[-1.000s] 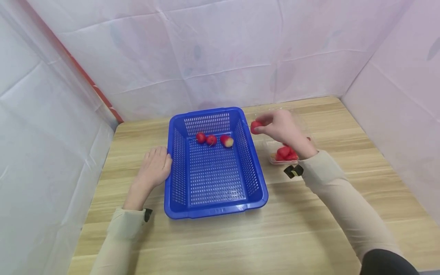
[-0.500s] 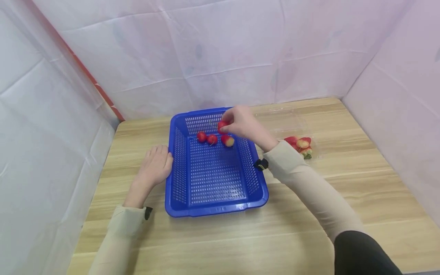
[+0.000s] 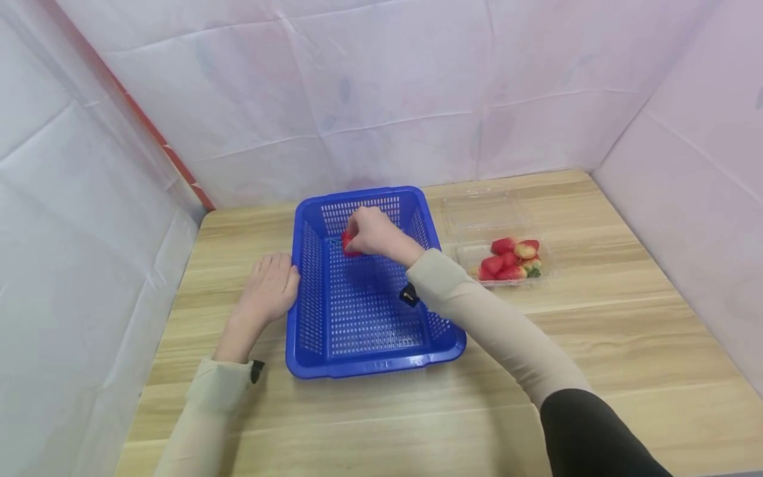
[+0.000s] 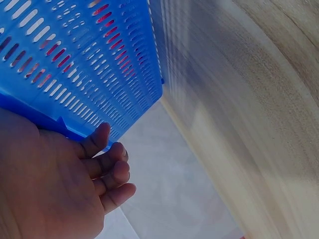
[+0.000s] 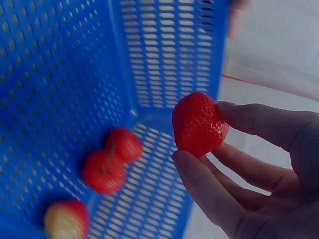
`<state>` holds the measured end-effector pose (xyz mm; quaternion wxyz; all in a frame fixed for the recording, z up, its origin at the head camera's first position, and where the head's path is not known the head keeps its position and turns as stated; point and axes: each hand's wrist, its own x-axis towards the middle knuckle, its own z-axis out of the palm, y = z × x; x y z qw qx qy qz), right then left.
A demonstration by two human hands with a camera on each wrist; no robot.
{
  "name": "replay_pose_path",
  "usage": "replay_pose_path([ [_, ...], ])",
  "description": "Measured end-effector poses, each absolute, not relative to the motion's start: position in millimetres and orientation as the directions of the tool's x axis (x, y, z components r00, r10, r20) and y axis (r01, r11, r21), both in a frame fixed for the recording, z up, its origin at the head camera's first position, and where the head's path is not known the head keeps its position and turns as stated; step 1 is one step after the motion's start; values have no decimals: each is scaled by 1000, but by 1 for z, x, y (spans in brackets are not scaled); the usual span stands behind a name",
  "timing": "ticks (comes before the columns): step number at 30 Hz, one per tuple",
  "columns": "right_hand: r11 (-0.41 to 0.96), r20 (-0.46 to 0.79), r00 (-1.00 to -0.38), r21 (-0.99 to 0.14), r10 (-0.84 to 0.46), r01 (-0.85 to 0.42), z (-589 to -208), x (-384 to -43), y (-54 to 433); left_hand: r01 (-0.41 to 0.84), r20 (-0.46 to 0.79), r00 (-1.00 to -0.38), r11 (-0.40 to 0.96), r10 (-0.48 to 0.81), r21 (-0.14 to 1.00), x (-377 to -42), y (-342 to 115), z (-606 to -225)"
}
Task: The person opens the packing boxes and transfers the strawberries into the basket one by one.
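Note:
In the head view my right hand (image 3: 375, 230) reaches over the blue plastic basket (image 3: 377, 366). It pinches a red strawberry (image 5: 199, 124) between thumb and fingers, above the basket's far part. Below it in the right wrist view lie two round red fruits (image 5: 104, 172) with thin stems, like cherries. Near them rests a strawberry with a pale end (image 5: 67, 221). My left hand (image 3: 271, 285) rests at the basket's left rim, its thumb side against it. The left wrist view shows its fingers (image 4: 117, 196) loosely bent beside the slotted wall, holding nothing between them.
To the right of the basket, an open clear plastic box (image 3: 477, 255) holds several red and pale strawberries (image 3: 509, 258), its lid (image 3: 479, 209) folded back. Everything stands on a wooden table (image 3: 608, 318). White sheeting (image 3: 381, 99) encloses the back and sides.
My right hand has carried the strawberry left from beside the clear box, across the basket's right rim, to over the cherry-like fruits. The left hand has stayed at the left rim.

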<state>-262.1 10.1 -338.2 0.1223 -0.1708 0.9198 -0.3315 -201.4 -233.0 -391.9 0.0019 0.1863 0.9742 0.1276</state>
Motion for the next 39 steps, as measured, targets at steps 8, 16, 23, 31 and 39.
replay_pose_path([
  [8, 776, -162, -892, -573, -422, -264, -371, -264, -8, 368, 43, -928, 895, 370, 251, -200, -232, -392],
  [16, 812, -168, -882, -493, -441, -313, -395, -262, -19, 374, 46, -926, 890, 376, 259, -199, -231, -392],
  [23, 822, -175, -887, -485, -427, -299, -395, -260, -20, 376, 49, -925, 888, 377, 263, -198, -231, -392],
  [31, 813, -198, -893, -526, -404, -251, -388, -259, -16, 375, 51, -925, 889, 375, 264, -198, -231, -392],
  [39, 818, -184, -899, -515, -397, -255, -372, -257, -12, 374, 56, -926, 891, 373, 257, -197, -231, -392],
])
